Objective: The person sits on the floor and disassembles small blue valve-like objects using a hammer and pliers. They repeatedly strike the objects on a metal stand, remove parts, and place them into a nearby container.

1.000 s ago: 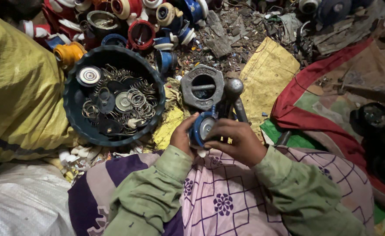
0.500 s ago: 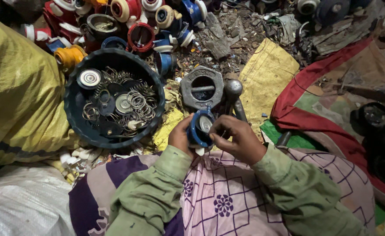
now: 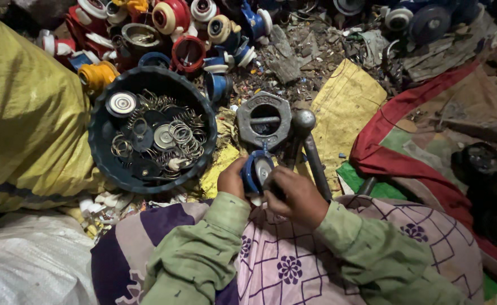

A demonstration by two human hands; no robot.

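Blue round part (image 3: 258,171) is gripped by both hands just below the grey hexagonal piece (image 3: 264,120): left hand (image 3: 231,179) holds its side while right hand (image 3: 296,195) fingers close on its face. Judging by this, dismantling is under way; pulling the inner piece loose needs a firm grip.

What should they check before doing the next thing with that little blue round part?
1. Left hand grips the blue round part: ok.
2. Right hand on the part's face: ok, fingers cover it.
3. Part opened or loose: cannot tell, hidden by fingers.
4. Dark round tub of springs and discs close on the left: ok.
5. Grey octagonal metal piece lies flat just ahead: ok.
6. Metal rod right beside the right hand: not ok, crowding it.
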